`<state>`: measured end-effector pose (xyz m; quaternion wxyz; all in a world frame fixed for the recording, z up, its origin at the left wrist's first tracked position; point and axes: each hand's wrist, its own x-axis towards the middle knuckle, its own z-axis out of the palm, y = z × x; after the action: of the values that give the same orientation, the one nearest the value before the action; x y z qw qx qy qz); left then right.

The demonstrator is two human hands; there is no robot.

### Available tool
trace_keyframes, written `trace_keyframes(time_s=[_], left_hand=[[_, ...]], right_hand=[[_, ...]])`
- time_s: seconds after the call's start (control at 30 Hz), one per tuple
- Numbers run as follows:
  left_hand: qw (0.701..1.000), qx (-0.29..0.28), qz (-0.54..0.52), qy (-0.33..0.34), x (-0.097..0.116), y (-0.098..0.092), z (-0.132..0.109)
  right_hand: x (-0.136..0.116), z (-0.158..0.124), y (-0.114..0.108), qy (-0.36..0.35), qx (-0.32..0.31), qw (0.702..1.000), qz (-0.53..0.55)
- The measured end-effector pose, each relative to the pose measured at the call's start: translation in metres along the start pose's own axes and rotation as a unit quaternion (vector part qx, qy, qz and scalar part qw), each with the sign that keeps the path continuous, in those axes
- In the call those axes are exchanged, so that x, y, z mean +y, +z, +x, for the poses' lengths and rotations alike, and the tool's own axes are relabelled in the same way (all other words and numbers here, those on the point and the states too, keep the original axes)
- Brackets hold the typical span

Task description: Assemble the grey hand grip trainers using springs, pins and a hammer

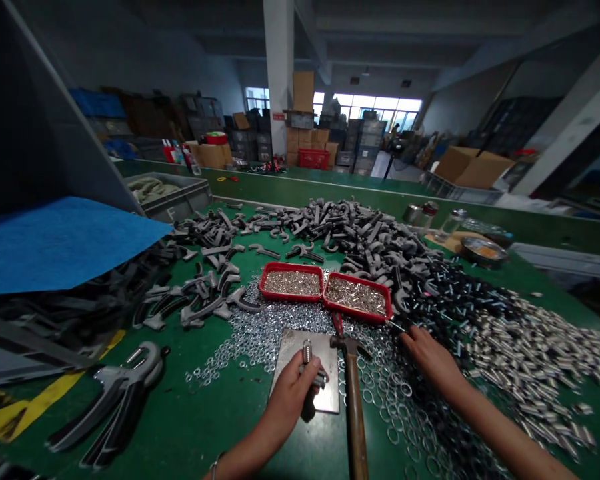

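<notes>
My left hand (291, 390) is closed around a grey-and-black hand-grip part, with a metal coil spring (307, 351) standing up from it. Beneath that hand lies a flat metal plate (291, 343). A claw hammer (354, 393) rests just right of the plate, its wooden handle toward me. My right hand (424, 348) reaches to the edge of a pile of black-headed screws (450, 293). Its fingers are closed, and a thin silver screw shaft (397, 325) sticks out at the fingertips. The screw's head is hidden.
Two red trays (291, 297) of small metal pins stand mid-table. Around them spread small nuts (250, 333), larger rings (393, 400), springs (510, 347) and a heap of grey handles (350, 223). One assembled hand gripper (123, 393) lies left. Glass jars (453, 223) stand back right.
</notes>
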<state>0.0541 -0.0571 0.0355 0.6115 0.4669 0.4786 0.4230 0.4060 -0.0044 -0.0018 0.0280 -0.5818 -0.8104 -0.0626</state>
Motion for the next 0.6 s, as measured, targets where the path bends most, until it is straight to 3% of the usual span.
trace_keyframes(time_s=[0.3, 0.6], left_hand=[[1.0, -0.015, 0.006, -0.008, 0.002, 0.008, 0.001], [1.0, 0.01, 0.007, -0.023, -0.002, -0.003, -0.001]], right_hand=[[-0.001, -0.008, -0.001, -0.036, -0.045, 0.993, 0.102], [0.002, -0.003, -0.001, -0.025, -0.086, 0.972, 0.219]])
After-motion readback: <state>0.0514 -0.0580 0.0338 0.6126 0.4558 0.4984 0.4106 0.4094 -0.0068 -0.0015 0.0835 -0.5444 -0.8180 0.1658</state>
